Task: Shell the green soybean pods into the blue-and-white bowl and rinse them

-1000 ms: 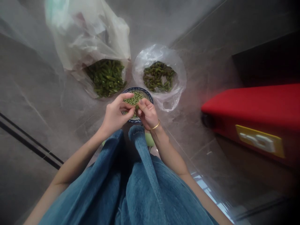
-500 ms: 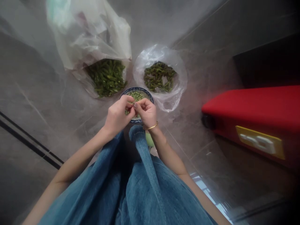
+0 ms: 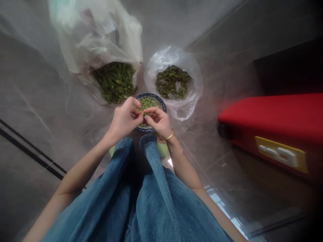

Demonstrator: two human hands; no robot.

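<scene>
Just above a round bowl (image 3: 164,102) with a blue-patterned rim, the person's two bare hands meet at the fingertips. The left hand (image 3: 124,118) has its thumb and finger pinched on a small green pod (image 3: 146,114), with another finger arched above the bowl's near-left side. The right hand (image 3: 161,123) grips the same pod from the other side, its thumb and fingertips drawn close together; the finer detail of the pod is too small to make out. A thin gold bangle (image 3: 170,135) circles the right wrist.

Loose shelled green beans (image 3: 147,102) lie in the bowl, which stands on the grey tiled floor (image 3: 209,141) beyond the knees, partly hidden by both hands. Beyond it to the left, a large whitish plastic bag (image 3: 101,40) lies open toward the person, with a heap of green pods (image 3: 116,82) at its mouth. Beyond the bowl to the right, a smaller clear plastic bag (image 3: 182,107) is spread open around a ring of darker, brownish-green pods (image 3: 174,80). Blue denim clothing (image 3: 156,208) covers the person's lap. Well apart at the right is a red object (image 3: 272,111) bearing a yellow plate (image 3: 301,160) with raised white shapes.
</scene>
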